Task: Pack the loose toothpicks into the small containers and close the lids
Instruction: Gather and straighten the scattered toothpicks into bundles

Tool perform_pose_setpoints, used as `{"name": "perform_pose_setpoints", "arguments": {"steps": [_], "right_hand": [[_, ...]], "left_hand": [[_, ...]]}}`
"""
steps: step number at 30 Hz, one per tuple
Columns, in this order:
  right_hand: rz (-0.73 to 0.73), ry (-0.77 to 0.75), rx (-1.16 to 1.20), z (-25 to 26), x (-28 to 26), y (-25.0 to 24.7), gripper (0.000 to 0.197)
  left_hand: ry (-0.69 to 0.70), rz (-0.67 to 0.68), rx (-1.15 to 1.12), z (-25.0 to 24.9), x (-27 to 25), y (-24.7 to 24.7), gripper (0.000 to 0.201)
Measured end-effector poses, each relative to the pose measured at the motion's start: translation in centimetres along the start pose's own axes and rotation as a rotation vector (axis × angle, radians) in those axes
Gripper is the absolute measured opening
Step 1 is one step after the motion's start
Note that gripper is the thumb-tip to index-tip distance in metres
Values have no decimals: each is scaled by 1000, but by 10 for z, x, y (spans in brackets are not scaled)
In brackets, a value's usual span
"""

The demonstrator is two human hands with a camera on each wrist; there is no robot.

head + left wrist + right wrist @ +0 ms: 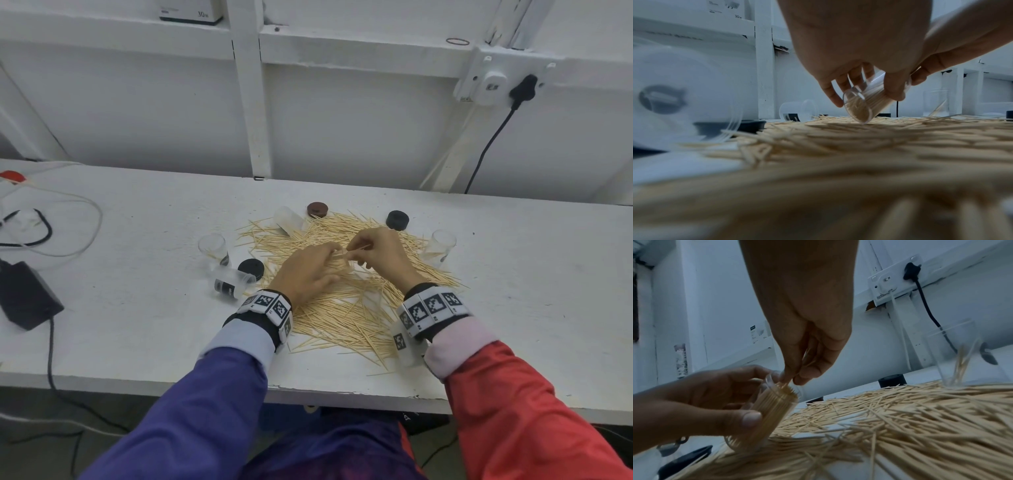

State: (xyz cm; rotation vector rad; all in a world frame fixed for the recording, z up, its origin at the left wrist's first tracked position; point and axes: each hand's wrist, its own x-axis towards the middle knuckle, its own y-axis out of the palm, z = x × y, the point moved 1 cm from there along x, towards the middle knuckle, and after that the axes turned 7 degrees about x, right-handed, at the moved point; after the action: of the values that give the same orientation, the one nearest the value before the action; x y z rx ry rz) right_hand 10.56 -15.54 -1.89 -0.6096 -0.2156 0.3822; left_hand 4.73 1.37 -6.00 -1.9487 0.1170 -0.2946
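1. Two sleeved arms, blue on the left and red on the right, are reaching over the near edge of a white table [144,318], each wrist wearing a band of black-and-white markers.
2. A wide heap of loose toothpicks [346,315] is lying on the table beneath both hands.
3. The left hand [308,272] is gripping a clear jar [768,412] packed with toothpicks, thumb and fingers curled round its wall, holding it tilted with its base down on the heap.
4. The right hand [378,251] is pinching a few toothpicks between thumb and fingertips at the jar's open mouth.
5. To the left, one open jar [228,284] is lying on its side beside a black lid [251,269], and another [213,248] is standing upright.
6. At the right, an upright jar [439,248] is holding a few toothpicks.
7. Farther back, a jar [289,219] is lying on its side beside a brown lid [317,209], with a second black lid [397,219] at the heap's far edge.
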Motion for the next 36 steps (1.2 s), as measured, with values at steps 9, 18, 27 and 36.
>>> {"name": "perform_pose_setpoints", "arguments": {"steps": [9,18,27,36], "right_hand": [[-138,52,172,-2,3,-1,23],[-27,-22,277,2,-5,18,40],[118,57,319,-2,-9,22,43],[76,154,49,-14,-7,17,38]], "left_hand": [[-38,-63,24,1,0,0,58],[-55,-106,11,0,-1,-3,60],[-146,-181,2,0,-2,-7,55],[-195,-204,-2,0,-5,-8,67]]}}
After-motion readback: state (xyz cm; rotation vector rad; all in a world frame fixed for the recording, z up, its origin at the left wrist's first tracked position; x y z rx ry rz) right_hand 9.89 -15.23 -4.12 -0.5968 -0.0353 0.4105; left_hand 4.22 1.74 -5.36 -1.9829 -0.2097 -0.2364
